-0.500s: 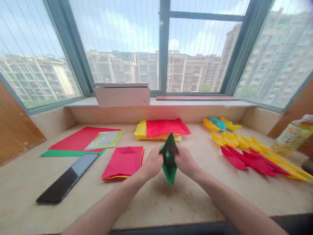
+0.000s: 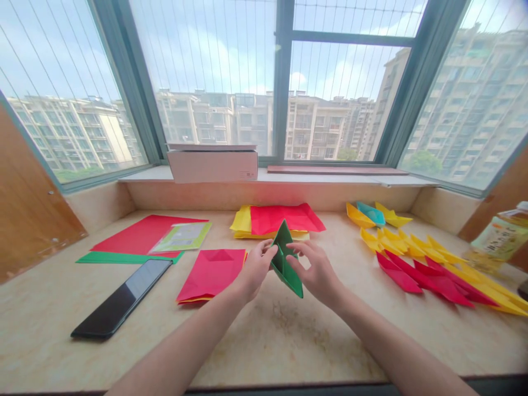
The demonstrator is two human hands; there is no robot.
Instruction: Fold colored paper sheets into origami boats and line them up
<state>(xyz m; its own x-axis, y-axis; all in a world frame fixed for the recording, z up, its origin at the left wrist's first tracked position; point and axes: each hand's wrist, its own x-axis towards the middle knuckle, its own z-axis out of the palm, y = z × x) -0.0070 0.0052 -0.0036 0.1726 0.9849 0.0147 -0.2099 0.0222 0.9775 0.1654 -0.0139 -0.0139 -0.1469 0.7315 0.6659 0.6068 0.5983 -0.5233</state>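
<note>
A folded green paper shape (image 2: 285, 261), pointed at both ends, stands on its edge above the beige stone counter (image 2: 264, 341). My left hand (image 2: 253, 271) pinches its left side with thumb and fingers. My right hand (image 2: 317, 272) grips its right side, fingers curled over the fold. Just behind lies a stack of red and yellow sheets (image 2: 277, 219). A folded red sheet (image 2: 211, 273) lies left of my left hand.
A row of folded yellow, red and teal paper boats (image 2: 416, 256) fills the right side. A black phone (image 2: 122, 298) lies at the left, beside red and green sheets (image 2: 138, 237). A white box (image 2: 213, 163) sits on the sill. A bottle (image 2: 497, 239) stands far right.
The green shape has been turned and tilted, its lower tip now pointing right. Both hands shifted slightly up and apart on it. The camera view moved a little.
</note>
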